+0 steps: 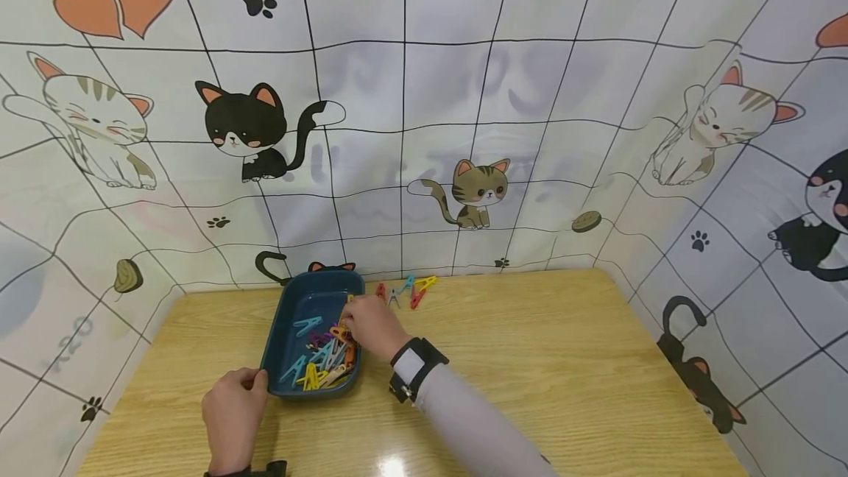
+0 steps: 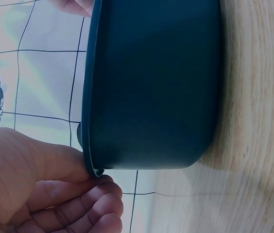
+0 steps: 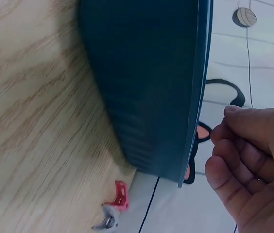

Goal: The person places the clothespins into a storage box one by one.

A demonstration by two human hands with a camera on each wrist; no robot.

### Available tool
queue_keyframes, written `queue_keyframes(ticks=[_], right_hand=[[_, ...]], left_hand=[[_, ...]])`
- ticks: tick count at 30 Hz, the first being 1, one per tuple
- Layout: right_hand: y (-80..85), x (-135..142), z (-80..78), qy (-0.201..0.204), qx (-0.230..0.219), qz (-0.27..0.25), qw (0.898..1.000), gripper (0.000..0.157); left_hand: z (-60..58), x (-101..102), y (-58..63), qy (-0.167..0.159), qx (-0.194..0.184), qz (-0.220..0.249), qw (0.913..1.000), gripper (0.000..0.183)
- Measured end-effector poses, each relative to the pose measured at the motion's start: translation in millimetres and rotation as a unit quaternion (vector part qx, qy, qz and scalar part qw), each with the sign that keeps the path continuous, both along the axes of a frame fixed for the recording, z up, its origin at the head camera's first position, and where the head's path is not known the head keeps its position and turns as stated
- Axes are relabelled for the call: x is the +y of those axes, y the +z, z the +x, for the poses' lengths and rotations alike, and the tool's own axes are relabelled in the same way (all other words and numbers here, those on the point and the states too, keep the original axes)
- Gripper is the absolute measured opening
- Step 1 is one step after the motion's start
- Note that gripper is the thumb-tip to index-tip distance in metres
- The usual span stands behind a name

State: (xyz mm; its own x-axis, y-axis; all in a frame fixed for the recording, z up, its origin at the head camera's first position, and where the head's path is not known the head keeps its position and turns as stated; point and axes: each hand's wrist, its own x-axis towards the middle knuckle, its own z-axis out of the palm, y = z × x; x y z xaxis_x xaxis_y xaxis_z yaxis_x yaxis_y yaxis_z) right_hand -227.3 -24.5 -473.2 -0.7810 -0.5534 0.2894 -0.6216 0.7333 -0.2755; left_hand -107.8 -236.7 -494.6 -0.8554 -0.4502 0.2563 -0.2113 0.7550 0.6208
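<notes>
A dark blue plastic bin point(image 1: 278, 344) stands on the table with a pile of colourful small clothespins point(image 1: 324, 355) inside, mostly toward its near end. At the bin's near left corner, my left hand point(image 1: 233, 411) pinches the rim between thumb and fingers; the left wrist view shows this grip up close. My right hand point(image 1: 374, 326) reaches over the right rim, fingertips above the bin. From the right wrist view, its fingers point(image 3: 224, 179) are curled with thumb and index close together. Whether a clothespin sits between them is hidden. A bit of yellow point(image 1: 350, 298) shows just beyond that hand.
Several loose clothespins point(image 1: 416, 291), red, grey, blue and yellow, lie on the table right of the bin's far end. A wood-grain table point(image 1: 503, 366) extends to the right. Cat-printed cloth point(image 1: 371, 168) hangs behind and at both sides.
</notes>
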Motion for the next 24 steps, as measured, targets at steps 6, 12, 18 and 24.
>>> queue_keyframes(ticks=[6,12,18,24], right_hand=[[-5.6,16,-6.8,-0.021,-0.025,-0.05,0.998,0.011],[-7.5,33,-11.3,-0.041,-0.051,-0.113,0.991,0.01],[-7.9,45,-16.5,-0.057,-0.027,-0.148,0.987,0.009],[-12.0,49,-20.9,-0.087,-0.022,-0.16,0.983,0.008]], left_hand=[[0.5,-1,-1.2,-0.005,0.011,-0.006,0.9999,0.018],[0.0,-1,-1.5,-0.005,0.01,-0.005,0.9999,0.017],[-0.3,0,-0.3,0.0,0.005,-0.003,1.0,0.017],[-0.1,1,0.4,-0.002,0.006,-0.007,1.0,0.018]])
